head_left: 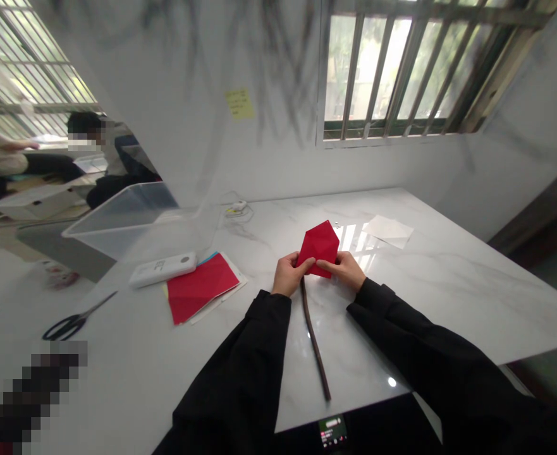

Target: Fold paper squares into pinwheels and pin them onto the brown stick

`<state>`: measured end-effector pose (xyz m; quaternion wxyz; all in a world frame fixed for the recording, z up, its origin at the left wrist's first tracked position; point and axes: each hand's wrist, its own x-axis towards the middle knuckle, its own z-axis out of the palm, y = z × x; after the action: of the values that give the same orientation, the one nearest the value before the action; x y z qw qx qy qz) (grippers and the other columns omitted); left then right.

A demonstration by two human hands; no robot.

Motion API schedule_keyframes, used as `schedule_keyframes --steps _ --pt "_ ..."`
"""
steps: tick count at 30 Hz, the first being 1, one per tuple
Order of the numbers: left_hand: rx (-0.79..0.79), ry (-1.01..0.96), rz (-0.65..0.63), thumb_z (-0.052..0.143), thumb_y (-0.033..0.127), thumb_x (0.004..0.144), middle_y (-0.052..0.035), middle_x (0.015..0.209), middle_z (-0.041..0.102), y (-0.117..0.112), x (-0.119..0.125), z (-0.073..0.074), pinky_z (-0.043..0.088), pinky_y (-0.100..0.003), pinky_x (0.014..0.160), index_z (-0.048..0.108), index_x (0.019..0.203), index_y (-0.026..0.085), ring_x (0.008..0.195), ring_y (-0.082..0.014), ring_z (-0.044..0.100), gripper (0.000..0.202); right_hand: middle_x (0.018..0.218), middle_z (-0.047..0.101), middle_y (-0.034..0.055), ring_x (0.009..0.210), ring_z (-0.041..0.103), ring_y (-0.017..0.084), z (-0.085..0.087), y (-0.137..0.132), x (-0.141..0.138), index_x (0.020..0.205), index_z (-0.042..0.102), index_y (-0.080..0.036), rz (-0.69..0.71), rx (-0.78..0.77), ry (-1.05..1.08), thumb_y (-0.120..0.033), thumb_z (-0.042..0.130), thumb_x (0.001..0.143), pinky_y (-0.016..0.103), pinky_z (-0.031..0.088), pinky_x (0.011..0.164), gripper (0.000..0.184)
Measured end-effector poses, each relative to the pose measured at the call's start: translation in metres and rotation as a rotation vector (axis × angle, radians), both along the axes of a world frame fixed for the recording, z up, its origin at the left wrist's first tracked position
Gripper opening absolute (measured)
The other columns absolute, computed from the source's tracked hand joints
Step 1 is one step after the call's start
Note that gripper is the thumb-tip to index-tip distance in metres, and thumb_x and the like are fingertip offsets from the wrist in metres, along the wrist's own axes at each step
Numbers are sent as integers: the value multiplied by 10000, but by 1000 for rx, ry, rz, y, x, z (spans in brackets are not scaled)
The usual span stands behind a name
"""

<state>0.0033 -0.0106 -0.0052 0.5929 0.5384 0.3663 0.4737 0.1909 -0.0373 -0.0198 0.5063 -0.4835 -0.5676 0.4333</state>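
Note:
A folded piece of red paper (323,243) is held up over the white marbled table between my two hands. My left hand (288,275) pinches its lower left edge, thumb on the front. On the lower right edge, my right hand (349,268) grips it the same way. The fingers behind the paper are hidden. Below the paper a thin brown stick (315,341) runs down toward the table's front edge; its upper end disappears near my left hand. I cannot tell whether that hand touches it.
To the left lie a stack of red and pale paper sheets (202,287), a white oblong device (163,270) and black scissors (76,322). A clear plastic bin (117,221) stands behind them. White paper (389,231) lies at the back right. Other people sit at far left.

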Motion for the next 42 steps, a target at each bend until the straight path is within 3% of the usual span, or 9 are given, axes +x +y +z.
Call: schedule_keyframes --steps 5,9,15,23,27,30,34,38,42 --pt "-38 -141 86 900 520 682 -46 826 776 2 -1 3 559 -281 735 729 900 154 735 -168 702 459 879 786 99 728 676 208 -1 0 2 944 804 -99 79 -15 21 -594 853 734 322 516 694 540" --pt "-76 -237 122 931 437 625 -42 884 776 3 -3 5 563 -271 750 710 943 162 768 -159 707 476 866 781 88 726 669 200 0 -1 3 908 799 -104 217 -48 -25 -584 864 727 314 511 698 517" --pt "-112 -217 54 875 301 603 -21 1004 756 2 -7 11 510 -227 618 700 1027 200 746 -142 682 470 837 766 71 710 647 182 0 -1 5 895 791 -101 268 -89 -16 -591 864 723 291 481 665 525" --pt "-89 -76 -2 738 422 736 14 755 647 -1 -8 14 315 -195 455 692 861 191 529 -88 486 267 791 753 63 685 634 172 2 -1 5 896 782 -95 261 -117 -33 -583 875 692 289 473 658 538" --pt "-1 -33 -21 777 509 762 -2 755 644 -2 -6 13 408 -203 528 652 748 165 603 -99 538 366 792 755 65 691 638 178 1 0 7 907 785 -101 252 -93 -61 -613 853 710 288 471 651 553" --pt "71 37 -22 904 408 657 -23 884 721 -1 -4 10 528 -240 676 708 978 173 747 -146 654 444 771 746 60 666 623 167 2 0 9 881 782 -107 235 -75 -90 -633 835 726 278 454 628 551" --pt "44 39 -73 926 347 633 -41 935 758 0 -4 7 591 -303 718 554 1427 214 758 -183 705 888 748 731 53 664 615 167 2 0 10 868 785 -110 218 -43 -126 -632 828 741 274 449 616 539" --pt "28 39 -102 911 346 654 -28 863 754 1 -4 7 603 -313 715 489 1498 190 710 -179 708 956 753 732 54 671 627 175 2 2 11 878 792 -111 220 -44 -129 -634 828 736 278 463 620 543" --pt "51 59 -98 917 355 652 -46 918 761 2 -2 5 602 -304 729 584 1401 169 751 -184 718 840 771 750 65 680 647 182 2 2 11 898 796 -107 209 -65 -89 -640 842 715 281 474 626 566"
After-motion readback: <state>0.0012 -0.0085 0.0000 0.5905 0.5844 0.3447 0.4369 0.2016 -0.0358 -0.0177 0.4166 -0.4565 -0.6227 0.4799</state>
